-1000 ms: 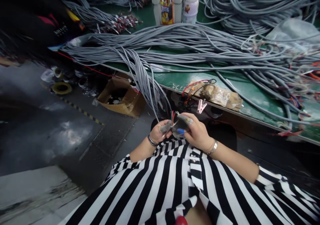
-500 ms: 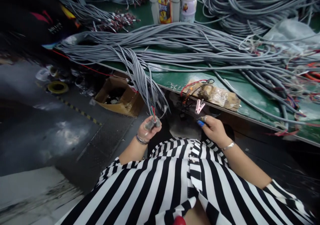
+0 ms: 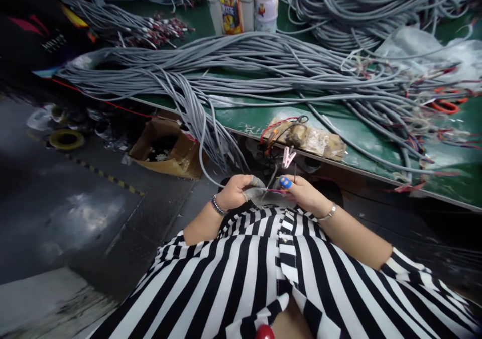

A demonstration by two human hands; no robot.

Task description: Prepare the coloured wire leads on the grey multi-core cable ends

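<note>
My left hand (image 3: 241, 192) is closed on the end of a grey cable (image 3: 206, 167), with greyish coverings on the fingertips. The cable curves up from this hand into the bundle hanging off the table. From its end, thin red and purplish wires (image 3: 276, 192) stretch across to my right hand (image 3: 299, 191), whose fingers are pinched on them. Blue tape (image 3: 285, 182) wraps a digit of that hand. A thin dark rod shows just above the right fingers; I cannot tell what it is. A pink clip (image 3: 288, 157) stands above, at the table edge.
Long grey cable bundles (image 3: 241, 52) lie over the green table (image 3: 444, 178). A taped cardboard piece (image 3: 324, 143) with wires sits at its edge. Behind are a bottle (image 3: 266, 7) and cable coils (image 3: 339, 12). An open carton (image 3: 165, 148) is below left, beside a yellow roll (image 3: 67, 139).
My hands have come together: the left moved right with the cable end, the right moved left and now pinches the wires. The held cable has drawn apart from the hanging bundle. The view shifted slightly.
</note>
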